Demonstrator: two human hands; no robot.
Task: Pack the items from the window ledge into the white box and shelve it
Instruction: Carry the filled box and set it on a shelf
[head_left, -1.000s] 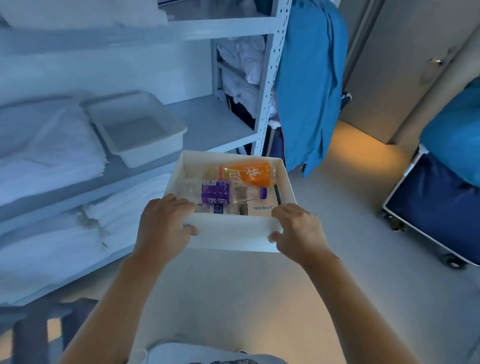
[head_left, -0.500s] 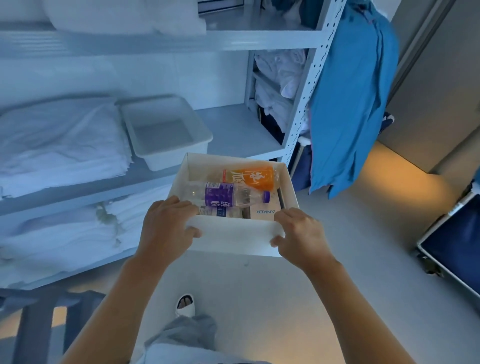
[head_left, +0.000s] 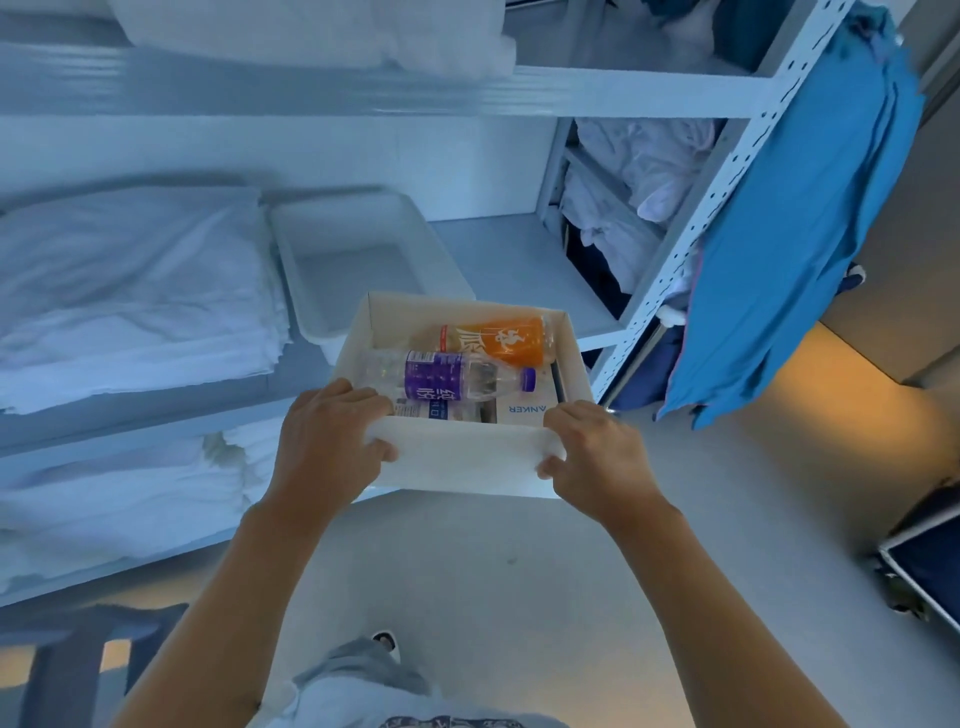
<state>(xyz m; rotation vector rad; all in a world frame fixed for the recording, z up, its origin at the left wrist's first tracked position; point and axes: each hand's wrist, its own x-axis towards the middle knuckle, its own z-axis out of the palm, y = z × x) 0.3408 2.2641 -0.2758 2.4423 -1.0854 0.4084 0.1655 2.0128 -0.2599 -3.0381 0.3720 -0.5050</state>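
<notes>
holding: white box (head_left: 457, 460), thin card, open top, in the air before the shelf (head_left: 519, 249). left hand (head_left: 332, 441) and right hand (head_left: 597, 457) clasp near corners. contents: loose bottles, likely rolling; moderately heavy; support underneath, keep level.

Mid shelf board (head_left: 519, 249) of the pale metal rack: bare stretch btwn the empty white plastic tray (head_left: 358, 260) on the left and the perforated white upright post (head_left: 691, 228) on the right, w/ open height up to the shelf above. Left of the tray, the stack of folded white linens (head_left: 130, 291) fills the board. Blue cloth (head_left: 789, 249) draped over the post hangs down the rack's right side; grey floor (head_left: 493, 571) below is open.
</notes>
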